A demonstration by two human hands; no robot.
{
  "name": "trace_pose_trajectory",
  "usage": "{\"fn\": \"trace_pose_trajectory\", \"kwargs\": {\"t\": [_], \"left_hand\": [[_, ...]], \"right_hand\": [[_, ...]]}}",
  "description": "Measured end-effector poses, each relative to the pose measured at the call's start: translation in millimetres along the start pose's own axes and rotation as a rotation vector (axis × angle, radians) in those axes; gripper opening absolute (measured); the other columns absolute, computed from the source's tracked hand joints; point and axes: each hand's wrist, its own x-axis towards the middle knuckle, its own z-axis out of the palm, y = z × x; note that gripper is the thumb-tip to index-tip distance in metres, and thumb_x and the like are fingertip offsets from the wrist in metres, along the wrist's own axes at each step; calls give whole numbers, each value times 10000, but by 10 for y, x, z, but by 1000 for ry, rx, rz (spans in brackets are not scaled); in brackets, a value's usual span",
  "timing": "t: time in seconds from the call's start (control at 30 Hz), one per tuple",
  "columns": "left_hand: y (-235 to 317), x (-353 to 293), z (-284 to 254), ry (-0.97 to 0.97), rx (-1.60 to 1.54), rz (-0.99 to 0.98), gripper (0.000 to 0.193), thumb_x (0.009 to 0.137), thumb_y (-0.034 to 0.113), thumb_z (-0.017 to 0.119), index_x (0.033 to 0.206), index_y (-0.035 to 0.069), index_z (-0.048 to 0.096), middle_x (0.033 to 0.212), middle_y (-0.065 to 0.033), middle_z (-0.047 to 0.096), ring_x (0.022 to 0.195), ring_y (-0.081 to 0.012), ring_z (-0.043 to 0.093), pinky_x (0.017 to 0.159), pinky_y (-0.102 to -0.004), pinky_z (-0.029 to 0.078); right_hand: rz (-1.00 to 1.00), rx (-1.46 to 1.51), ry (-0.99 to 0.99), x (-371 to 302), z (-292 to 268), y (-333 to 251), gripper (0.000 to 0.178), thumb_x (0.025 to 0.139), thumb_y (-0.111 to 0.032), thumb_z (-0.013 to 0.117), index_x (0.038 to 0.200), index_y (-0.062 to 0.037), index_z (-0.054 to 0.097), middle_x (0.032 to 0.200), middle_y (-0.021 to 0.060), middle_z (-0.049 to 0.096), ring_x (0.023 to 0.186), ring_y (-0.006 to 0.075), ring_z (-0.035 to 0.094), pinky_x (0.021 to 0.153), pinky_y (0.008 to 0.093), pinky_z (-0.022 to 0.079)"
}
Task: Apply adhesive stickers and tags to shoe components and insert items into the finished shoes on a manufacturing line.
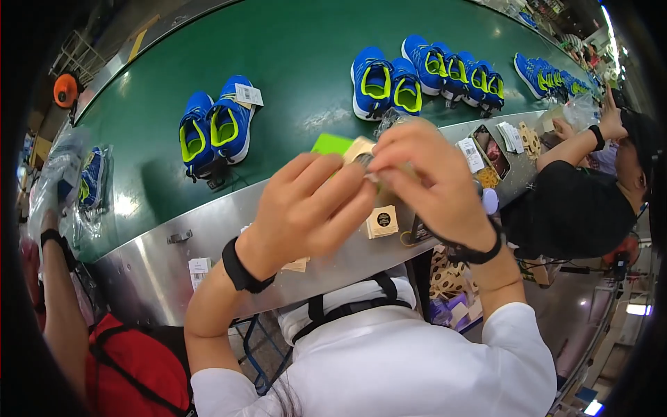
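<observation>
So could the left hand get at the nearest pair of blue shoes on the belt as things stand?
Probably yes. The left hand is busy pinching a small tag together with the right hand, but the blue shoes sit just beyond it on the green belt, with nothing between.

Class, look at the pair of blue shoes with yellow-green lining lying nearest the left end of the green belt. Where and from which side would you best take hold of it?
Probably from above, at the heel collars of the pair of blue shoes with yellow-green lining. Both openings face up and the shoes lie side by side, touching, so one grip over the two inner collar edges could lift both. The green conveyor belt around them is bare, leaving room to approach.
</observation>
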Motion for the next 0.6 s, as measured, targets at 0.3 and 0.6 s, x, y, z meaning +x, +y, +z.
{"fn": "trace_pose_trajectory", "kwargs": {"t": [0.3,0.6], "left_hand": [[-942,322,928,-308,-226,-272,143,872,176,608,928,45,621,862,-95,618,827,-284,583,706,-378,478],[-1144,38,2176,-690,-600,-211,318,874,307,600,1087,70,595,1010,-126,619,916,-342,593,764,-421,477]], "right_hand": [[425,328,199,400,-1246,1129,182,926,-142,543,1099,-91,563,795,20,589,722,69,568,641,183,457],[548,-675,-360,305,-1581,3072,190,839,-120,501,957,-70,642,849,108,663,796,259,628,697,351,488]]}}
